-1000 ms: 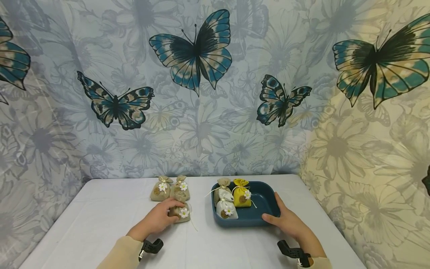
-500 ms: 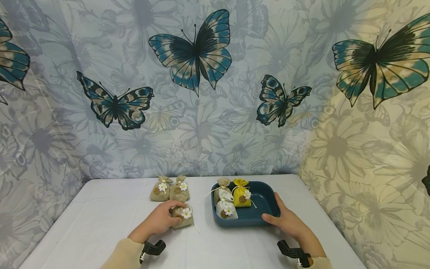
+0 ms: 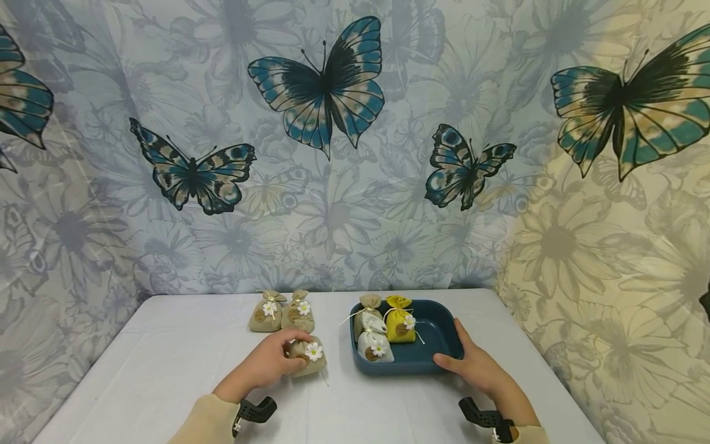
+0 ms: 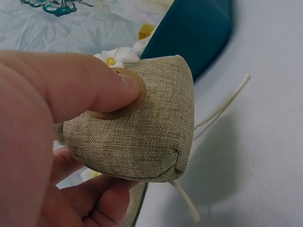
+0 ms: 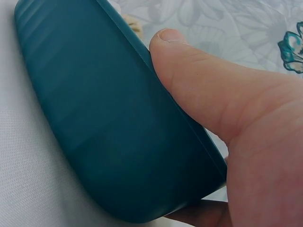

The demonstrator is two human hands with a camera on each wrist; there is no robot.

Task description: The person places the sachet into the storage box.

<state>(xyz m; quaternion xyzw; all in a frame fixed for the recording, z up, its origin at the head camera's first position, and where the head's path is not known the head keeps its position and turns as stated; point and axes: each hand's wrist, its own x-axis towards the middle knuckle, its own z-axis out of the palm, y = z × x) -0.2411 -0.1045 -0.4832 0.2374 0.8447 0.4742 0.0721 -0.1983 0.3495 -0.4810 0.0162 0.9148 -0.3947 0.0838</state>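
My left hand [image 3: 272,357] pinches a beige burlap sachet [image 4: 156,123] between thumb and fingers; a white daisy [image 3: 314,351] and a round brown tag [image 4: 118,94] decorate it. Its drawstring ends dangle, and a shadow falls on the cloth beside it. My right hand [image 3: 471,361] grips the near right corner of a blue rectangular tray [image 3: 438,364], thumb over the rim and fingers along the outer side. Inside the tray's left half sit a beige sachet [image 3: 368,302], a white sachet [image 3: 375,345] and a yellow sachet [image 3: 399,324].
Two more beige sachets, a left one [image 3: 266,314] and a right one [image 3: 297,316], stand side by side behind my left hand. A white cloth [image 3: 166,357] covers the table. Behind it hangs a butterfly-print backdrop [image 3: 333,234].
My left hand has drawn its beige sachet slightly toward me and to the right, away from the two beige ones behind. The right hand and tray keep their place.
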